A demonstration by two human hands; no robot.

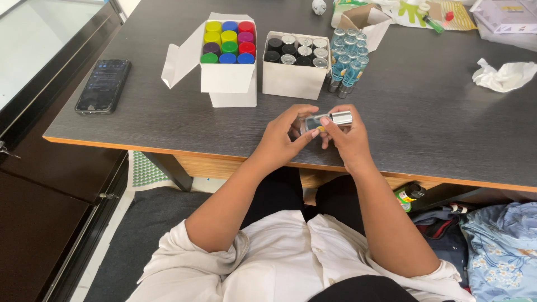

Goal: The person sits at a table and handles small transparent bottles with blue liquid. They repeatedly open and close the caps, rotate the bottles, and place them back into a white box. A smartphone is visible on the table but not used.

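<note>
Head view takes in a dark table (425,112) with 2 white boxes, one of coloured caps (228,42) and one of black and silver caps (296,50), beside a cluster of blue-tinted bottles (345,59). Above the near edge, the left hand (279,140) and right hand (348,140) pinch a small clear bottle (313,121) by body and silver cap (341,118). It looks light, rigid, smooth, likely breakable; the body seems the safest grip.
</note>
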